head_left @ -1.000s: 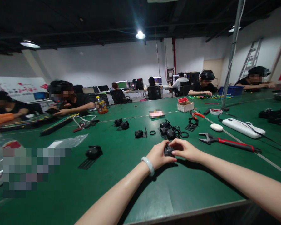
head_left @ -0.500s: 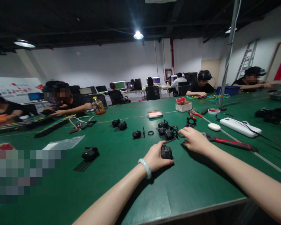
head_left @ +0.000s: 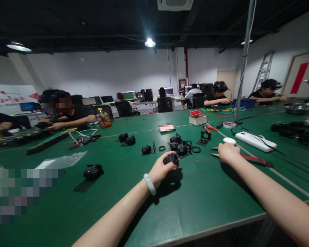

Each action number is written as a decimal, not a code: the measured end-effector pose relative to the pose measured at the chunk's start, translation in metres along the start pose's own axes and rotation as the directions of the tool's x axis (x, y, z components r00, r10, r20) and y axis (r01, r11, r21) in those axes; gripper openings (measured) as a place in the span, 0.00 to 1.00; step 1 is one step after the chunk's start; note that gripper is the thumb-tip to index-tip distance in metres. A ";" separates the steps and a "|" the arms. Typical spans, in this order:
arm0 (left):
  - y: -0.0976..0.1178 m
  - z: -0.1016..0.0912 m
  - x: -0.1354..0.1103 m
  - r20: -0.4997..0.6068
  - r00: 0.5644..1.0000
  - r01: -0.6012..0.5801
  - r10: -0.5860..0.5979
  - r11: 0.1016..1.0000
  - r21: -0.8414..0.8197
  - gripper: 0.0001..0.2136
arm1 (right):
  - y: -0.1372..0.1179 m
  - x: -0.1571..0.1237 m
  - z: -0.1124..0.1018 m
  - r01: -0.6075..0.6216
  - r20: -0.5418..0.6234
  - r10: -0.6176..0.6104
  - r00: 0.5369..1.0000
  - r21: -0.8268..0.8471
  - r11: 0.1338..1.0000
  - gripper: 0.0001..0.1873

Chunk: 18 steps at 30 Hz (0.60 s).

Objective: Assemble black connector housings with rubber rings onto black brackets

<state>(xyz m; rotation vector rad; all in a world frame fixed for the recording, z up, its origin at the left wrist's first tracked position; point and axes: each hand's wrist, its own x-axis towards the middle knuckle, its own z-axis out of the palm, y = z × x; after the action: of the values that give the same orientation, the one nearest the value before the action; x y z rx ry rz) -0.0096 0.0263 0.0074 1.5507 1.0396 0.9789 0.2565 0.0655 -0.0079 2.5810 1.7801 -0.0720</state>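
My left hand (head_left: 161, 168), with a pale bangle at the wrist, grips a black round threaded fitting (head_left: 171, 159) just above the green table (head_left: 190, 206). Fingers of my right hand (head_left: 228, 152) close over the middle of red-and-black pliers (head_left: 254, 160), whose parted jaws point left. Beyond the left hand is a cluster of black fittings (head_left: 181, 149) on brackets. Black rings (head_left: 196, 149) lie beside it, and another ring (head_left: 161, 148) is farther left. A flat black bracket with a round hole (head_left: 205, 136) stands behind. More bracketed fittings (head_left: 93, 171) sit to the left.
A white oval object (head_left: 229, 141) and a white power bank-like case (head_left: 255, 141) with a cord lie right. Farther back are a small box (head_left: 197, 119), orange-handled pliers (head_left: 211, 128), a tape roll (head_left: 229, 125) and a metal pole (head_left: 243, 68). Co-workers sit around the table; a bottle (head_left: 104, 118) stands left.
My right hand has moved right from beside the fitting cluster onto the pliers. My left hand has raised and tilted its fitting off the table. The view has shifted slightly.
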 end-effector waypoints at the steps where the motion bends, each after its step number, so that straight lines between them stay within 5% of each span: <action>1: 0.001 0.001 0.000 -0.013 1.000 0.023 -0.024 0.997 -0.078 0.22 | 0.002 0.004 0.000 -0.041 0.016 0.041 0.999 -0.002 0.999 0.17; 5: 0.006 0.002 -0.002 -0.031 0.991 0.112 -0.129 0.937 -0.332 0.16 | 0.014 0.022 0.003 -0.135 0.092 0.135 0.987 -0.012 0.991 0.18; 11: 0.008 -0.004 0.000 0.032 0.923 0.359 -0.383 0.831 -0.424 0.13 | 0.023 0.030 0.002 -0.032 0.139 0.032 0.990 -0.004 0.999 0.16; 18: 0.009 -0.006 0.000 0.051 0.969 0.235 -0.243 0.832 -0.502 0.16 | 0.009 0.012 -0.008 0.085 -0.005 -0.085 0.996 0.005 0.996 0.15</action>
<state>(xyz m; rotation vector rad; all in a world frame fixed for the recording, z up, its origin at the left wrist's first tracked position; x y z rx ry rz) -0.0139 0.0265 0.0174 0.9544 0.8698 0.9883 0.2689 0.0736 -0.0008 2.5103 1.8934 -0.0717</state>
